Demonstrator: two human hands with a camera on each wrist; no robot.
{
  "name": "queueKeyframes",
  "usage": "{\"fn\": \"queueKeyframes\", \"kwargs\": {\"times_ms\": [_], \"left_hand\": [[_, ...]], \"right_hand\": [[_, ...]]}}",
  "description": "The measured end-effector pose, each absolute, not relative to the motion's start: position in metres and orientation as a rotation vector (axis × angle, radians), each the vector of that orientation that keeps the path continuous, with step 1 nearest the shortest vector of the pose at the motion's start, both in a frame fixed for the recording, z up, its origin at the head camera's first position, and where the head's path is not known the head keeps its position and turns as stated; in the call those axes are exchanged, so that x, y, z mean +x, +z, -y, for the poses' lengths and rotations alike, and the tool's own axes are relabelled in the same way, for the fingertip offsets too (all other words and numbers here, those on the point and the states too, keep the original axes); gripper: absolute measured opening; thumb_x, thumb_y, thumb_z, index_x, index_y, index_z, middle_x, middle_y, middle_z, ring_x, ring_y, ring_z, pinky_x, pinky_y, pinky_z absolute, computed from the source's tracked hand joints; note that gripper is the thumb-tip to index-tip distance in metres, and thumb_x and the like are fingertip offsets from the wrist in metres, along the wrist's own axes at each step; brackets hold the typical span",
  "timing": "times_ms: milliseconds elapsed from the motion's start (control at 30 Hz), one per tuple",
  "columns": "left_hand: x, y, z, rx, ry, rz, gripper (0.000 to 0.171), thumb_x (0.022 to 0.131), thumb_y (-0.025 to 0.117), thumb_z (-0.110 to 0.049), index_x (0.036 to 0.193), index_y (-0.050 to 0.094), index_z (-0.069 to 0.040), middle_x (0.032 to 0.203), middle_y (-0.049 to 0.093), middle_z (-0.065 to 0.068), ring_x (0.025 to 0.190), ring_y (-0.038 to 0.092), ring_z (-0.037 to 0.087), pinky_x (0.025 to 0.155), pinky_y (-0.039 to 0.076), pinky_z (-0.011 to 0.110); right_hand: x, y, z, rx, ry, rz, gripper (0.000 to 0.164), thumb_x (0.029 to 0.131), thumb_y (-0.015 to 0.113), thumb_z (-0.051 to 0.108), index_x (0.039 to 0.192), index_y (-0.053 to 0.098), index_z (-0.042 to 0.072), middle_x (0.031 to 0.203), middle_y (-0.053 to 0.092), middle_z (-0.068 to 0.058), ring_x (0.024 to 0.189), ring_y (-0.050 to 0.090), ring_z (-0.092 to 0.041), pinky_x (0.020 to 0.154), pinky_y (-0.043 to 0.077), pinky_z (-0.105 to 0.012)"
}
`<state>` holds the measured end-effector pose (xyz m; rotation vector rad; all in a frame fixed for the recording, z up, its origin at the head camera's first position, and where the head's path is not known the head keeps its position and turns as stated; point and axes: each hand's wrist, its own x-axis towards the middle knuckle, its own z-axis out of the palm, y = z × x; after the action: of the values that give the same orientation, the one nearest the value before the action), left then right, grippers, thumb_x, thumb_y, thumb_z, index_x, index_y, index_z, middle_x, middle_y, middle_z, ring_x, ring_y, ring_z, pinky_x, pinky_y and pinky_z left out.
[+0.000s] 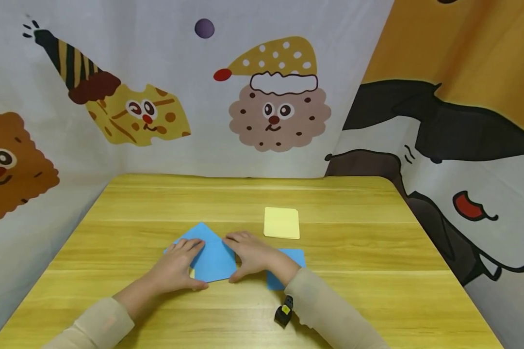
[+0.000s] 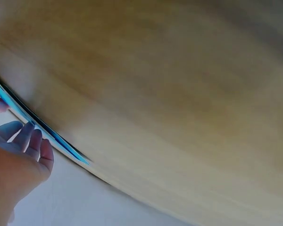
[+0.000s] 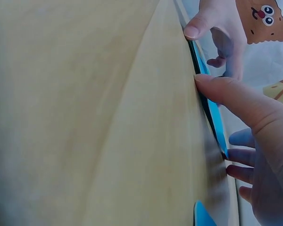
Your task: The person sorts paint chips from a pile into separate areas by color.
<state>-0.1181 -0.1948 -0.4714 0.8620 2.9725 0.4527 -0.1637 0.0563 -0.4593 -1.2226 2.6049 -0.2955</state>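
A folded sheet of blue paper, peaked at the top, lies on the wooden table between both hands. At its left side is my left hand, fingers over the slanted edge and thumb stretched by the lower corner. My right hand touches the opposite side, fingertips at the right edge and thumb by the bottom corner. From the right wrist view, the right thumb meets the near edge of the paper. A small pale yellow patch shows beside the lower left edge. The left palm is hidden in the head view.
Beyond the right hand lies a pale yellow square stack. A blue paper piece sits partly under the right forearm. Close to the right sleeve is a small black object with a yellow mark. A printed curtain hangs behind the table.
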Motion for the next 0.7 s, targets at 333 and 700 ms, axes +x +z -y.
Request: {"fn": "queueKeyframes", "kwargs": {"times_ms": [333,700], "left_hand": [[-0.1167,-0.4701,0.1943,0.889,0.490,-2.982,0.106,0.066,0.070,-0.073,0.136,0.050,0.005,0.135,0.047,0.016,0.123,0.041,0.034,0.096,0.034,0.060],[-0.1192,-0.4647,0.1942,0.904,0.542,-2.981,0.105,0.064,0.076,-0.066,0.135,0.050,0.006,0.134,0.045,0.016,0.123,0.041,0.034,0.096,0.035,0.058]], "right_hand": [[-0.1619,-0.4609,-0.0562,-1.229,-0.355,-2.589,0.098,0.076,0.073,0.056,0.151,0.030,0.009,0.150,0.032,-0.007,0.138,0.026,-0.023,0.111,0.021,-0.037],[-0.1617,-0.4602,-0.0573,-1.245,-0.411,-2.609,0.100,0.075,0.075,0.054,0.151,0.029,0.008,0.150,0.031,-0.009,0.138,0.026,-0.025,0.111,0.024,-0.038]]}}
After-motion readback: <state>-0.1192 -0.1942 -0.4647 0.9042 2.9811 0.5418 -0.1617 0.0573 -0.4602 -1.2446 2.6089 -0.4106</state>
